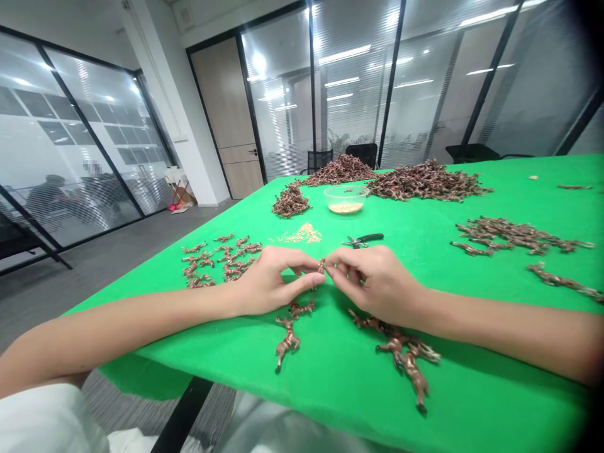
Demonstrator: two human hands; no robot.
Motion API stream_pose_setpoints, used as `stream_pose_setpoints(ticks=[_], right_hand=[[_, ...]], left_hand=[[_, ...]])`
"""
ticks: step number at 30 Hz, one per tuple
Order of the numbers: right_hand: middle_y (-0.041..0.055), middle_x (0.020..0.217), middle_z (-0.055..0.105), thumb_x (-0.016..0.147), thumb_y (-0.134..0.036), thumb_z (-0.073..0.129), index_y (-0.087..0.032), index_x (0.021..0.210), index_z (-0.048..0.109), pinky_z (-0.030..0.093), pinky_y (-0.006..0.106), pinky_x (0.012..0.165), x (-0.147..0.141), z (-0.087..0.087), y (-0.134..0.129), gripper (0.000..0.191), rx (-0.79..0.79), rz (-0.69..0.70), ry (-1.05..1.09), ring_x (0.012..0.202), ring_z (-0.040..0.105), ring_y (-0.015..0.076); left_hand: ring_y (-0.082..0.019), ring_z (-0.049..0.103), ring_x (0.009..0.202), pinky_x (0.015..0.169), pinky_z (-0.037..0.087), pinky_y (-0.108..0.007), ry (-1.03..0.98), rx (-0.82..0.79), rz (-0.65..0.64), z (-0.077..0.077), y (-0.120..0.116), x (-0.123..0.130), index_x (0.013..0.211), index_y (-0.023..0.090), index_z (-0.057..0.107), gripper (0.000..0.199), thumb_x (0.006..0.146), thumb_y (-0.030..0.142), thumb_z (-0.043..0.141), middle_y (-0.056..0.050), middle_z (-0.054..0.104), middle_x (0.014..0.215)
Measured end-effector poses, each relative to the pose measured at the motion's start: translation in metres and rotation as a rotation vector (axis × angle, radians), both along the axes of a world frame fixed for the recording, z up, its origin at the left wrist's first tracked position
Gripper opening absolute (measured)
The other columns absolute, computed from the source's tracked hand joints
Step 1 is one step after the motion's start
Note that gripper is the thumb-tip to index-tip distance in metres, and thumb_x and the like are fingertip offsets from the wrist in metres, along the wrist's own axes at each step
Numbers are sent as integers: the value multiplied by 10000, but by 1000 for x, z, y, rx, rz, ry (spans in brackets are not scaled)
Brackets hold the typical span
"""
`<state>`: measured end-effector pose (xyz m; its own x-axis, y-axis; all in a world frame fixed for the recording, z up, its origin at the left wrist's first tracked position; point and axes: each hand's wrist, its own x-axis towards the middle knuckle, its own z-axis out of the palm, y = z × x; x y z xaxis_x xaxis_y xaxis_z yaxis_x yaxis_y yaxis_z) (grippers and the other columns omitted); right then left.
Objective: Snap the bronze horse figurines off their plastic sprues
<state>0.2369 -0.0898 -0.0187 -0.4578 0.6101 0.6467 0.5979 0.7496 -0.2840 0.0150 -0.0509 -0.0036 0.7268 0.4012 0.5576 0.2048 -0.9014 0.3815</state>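
Note:
Over the green tablecloth my left hand (274, 280) and my right hand (380, 280) meet, thumbs and fingertips pinched on a small brown animal figurine (321, 267). Fingers cover most of it, so its shape shows only in part. Below my left hand lie two more brown figurines with thin legs, one of them (287, 343) nearer the table edge. Several others (413, 371) lie overlapping under and in front of my right wrist. Just beyond my hands are pliers (365, 240) with black handles and a loose scatter of tiny gold-coloured pieces (306, 233).
A clear bowl (345, 202) holds more gold-coloured bits. Behind it rise large heaps of brown figurines (425, 181). Spaced-out figurines (226, 259) lie at left, and another group (509, 236) at right. Black chairs (362, 153) stand beyond the table (226, 352).

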Motion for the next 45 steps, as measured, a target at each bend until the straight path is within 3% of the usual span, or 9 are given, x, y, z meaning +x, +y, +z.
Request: stream_pose_setpoints(ticks=[11, 20, 29, 33, 39, 45], right_hand=[[-70, 531, 374, 936, -310, 557, -166, 828, 656, 253, 243, 471, -1, 9, -2, 205, -395, 38, 211, 483, 314, 89], [-44, 556, 560, 819, -331, 682, -164, 803, 634, 287, 207, 369, -6, 15, -6, 175, -905, 111, 473, 393, 387, 67], [-8, 512, 577, 801, -302, 667, -157, 548, 566, 213, 236, 391, -5, 22, -10, 309, -1089, 128, 488, 353, 334, 41], [-1, 555, 612, 824, -335, 659, -161, 658, 612, 242, 245, 388, -5, 23, -11, 245, -977, 81, 420, 359, 370, 62], [-37, 544, 543, 922, -285, 570, -176, 876, 651, 303, 251, 485, -2, 22, -6, 143, -359, 4, 126, 473, 435, 100], [-25, 571, 585, 950, -236, 522, -172, 950, 657, 330, 267, 556, 3, 15, 1, 148, -45, -36, -83, 490, 479, 111]], left_hand=[[-164, 724, 805, 747, 588, -279, -43, 185, 3, -6, 5, 0, 1082, 159, 736, 206, 909, 271, 716, -69, 773, 936], [-177, 738, 842, 747, 604, -259, -51, 355, -13, -7, 5, -4, 1014, 131, 748, 195, 902, 288, 723, -121, 761, 1004], [-159, 741, 834, 712, 567, -242, -43, 725, 15, -6, 6, -5, 1018, 195, 707, 118, 911, 245, 704, -74, 769, 1050], [-171, 738, 800, 708, 577, -261, -54, 706, 28, -7, 5, -4, 1014, 159, 700, 176, 875, 257, 746, -85, 773, 996], [-177, 739, 833, 749, 588, -272, -58, 409, 70, -6, 4, -2, 1003, 144, 708, 179, 904, 293, 712, -84, 771, 952], [-178, 737, 855, 773, 576, -279, -37, 273, 58, -5, 1, -2, 1035, 144, 712, 173, 921, 272, 690, -70, 775, 955]])
